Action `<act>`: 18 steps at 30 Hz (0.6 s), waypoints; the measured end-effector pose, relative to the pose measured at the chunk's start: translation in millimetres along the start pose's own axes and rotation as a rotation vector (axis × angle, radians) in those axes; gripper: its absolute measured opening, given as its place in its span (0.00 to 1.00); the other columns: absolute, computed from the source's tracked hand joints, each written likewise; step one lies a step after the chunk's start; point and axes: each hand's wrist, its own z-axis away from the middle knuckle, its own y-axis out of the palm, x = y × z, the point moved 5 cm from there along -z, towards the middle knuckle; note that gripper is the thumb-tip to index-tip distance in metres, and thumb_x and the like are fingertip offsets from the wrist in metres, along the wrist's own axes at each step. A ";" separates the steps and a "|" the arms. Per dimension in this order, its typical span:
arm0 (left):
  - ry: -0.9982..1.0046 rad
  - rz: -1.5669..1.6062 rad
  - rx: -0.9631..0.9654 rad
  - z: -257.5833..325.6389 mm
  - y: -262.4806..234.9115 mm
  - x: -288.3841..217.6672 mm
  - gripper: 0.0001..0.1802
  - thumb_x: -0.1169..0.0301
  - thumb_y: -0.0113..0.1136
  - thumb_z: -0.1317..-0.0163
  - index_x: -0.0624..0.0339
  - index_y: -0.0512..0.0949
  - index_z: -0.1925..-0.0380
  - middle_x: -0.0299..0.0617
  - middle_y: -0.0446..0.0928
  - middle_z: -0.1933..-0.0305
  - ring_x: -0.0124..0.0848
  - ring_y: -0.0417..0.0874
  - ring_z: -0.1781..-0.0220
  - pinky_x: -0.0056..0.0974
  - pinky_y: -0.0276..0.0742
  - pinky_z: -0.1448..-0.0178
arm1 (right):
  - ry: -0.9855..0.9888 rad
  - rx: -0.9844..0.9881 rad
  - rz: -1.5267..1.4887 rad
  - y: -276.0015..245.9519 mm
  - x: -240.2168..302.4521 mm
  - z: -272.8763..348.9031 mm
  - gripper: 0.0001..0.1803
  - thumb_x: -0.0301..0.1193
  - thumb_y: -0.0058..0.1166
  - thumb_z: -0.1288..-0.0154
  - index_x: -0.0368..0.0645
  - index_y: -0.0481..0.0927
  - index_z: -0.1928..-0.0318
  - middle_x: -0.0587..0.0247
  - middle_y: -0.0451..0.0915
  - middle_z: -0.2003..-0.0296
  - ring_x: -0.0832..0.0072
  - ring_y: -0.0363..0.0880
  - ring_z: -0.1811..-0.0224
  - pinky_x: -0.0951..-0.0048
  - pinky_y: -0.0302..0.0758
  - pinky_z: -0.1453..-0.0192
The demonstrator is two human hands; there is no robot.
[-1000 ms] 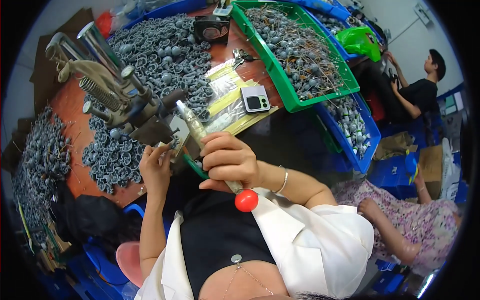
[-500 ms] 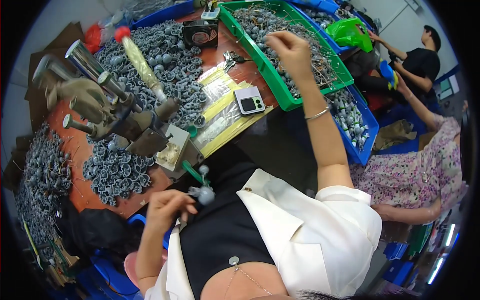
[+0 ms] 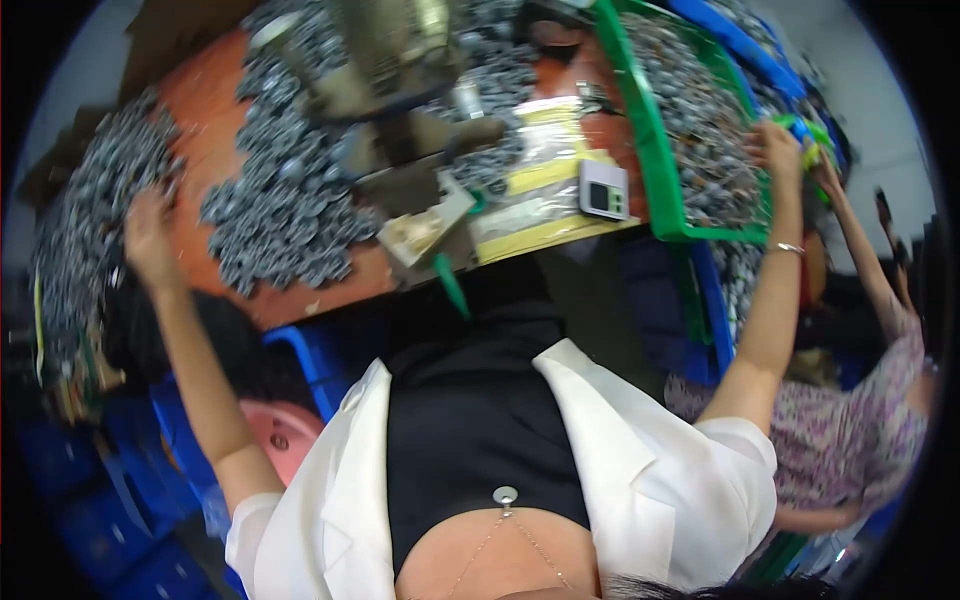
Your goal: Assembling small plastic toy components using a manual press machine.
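Note:
At the far left, my left hand (image 3: 150, 240) reaches to the edge of a heap of grey parts with thin wires (image 3: 95, 190). Motion smears its fingers, so I cannot tell whether they hold anything. My right hand (image 3: 778, 155) is over the right side of a green tray (image 3: 660, 185) filled with small grey and brownish wired pieces. Its fingers are blurred too, and any grip is hidden. Between my arms stands a metal hand press (image 3: 400, 150) with a pale block (image 3: 415, 235) at its base and a green strip (image 3: 450, 285) hanging toward me.
Loose grey curved shells (image 3: 280, 215) cover the table around the press. A phone (image 3: 604, 190) lies on yellow-taped film (image 3: 530, 215). Blue bins stand below and beside the table, with a pink stool (image 3: 285, 435) at left. A co-worker in a floral top (image 3: 840, 430) reaches in at right.
My left hand has moved from in front of the press to the far-left heap. The grey ball near it is out of sight. My right hand has shifted toward the tray's right side; the view has turned.

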 end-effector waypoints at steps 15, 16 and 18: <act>0.301 -0.732 0.474 90.1 166.9 -151.8 0.11 0.63 0.65 0.51 0.56 0.78 0.71 0.39 0.78 0.67 0.38 0.75 0.58 0.43 0.64 0.55 | -0.744 -0.333 -0.450 -50.4 147.6 -42.5 0.15 0.26 0.37 0.29 0.29 0.75 0.53 0.46 0.76 0.51 0.61 0.74 0.44 0.64 0.67 0.33; 0.318 -0.731 0.457 87.6 172.7 -151.6 0.11 0.62 0.65 0.51 0.56 0.79 0.72 0.39 0.78 0.67 0.38 0.75 0.58 0.43 0.64 0.55 | -0.803 -0.340 -0.103 -60.6 121.8 -62.9 0.15 0.26 0.37 0.30 0.34 0.76 0.52 0.52 0.78 0.52 0.65 0.76 0.46 0.66 0.70 0.37; 0.342 -0.750 0.435 86.8 180.7 -144.2 0.11 0.63 0.65 0.53 0.57 0.79 0.74 0.40 0.78 0.68 0.38 0.75 0.59 0.43 0.64 0.55 | -0.709 -0.082 0.395 -24.0 87.4 -71.6 0.12 0.32 0.45 0.32 0.44 0.81 0.56 0.64 0.82 0.61 0.75 0.79 0.55 0.71 0.74 0.48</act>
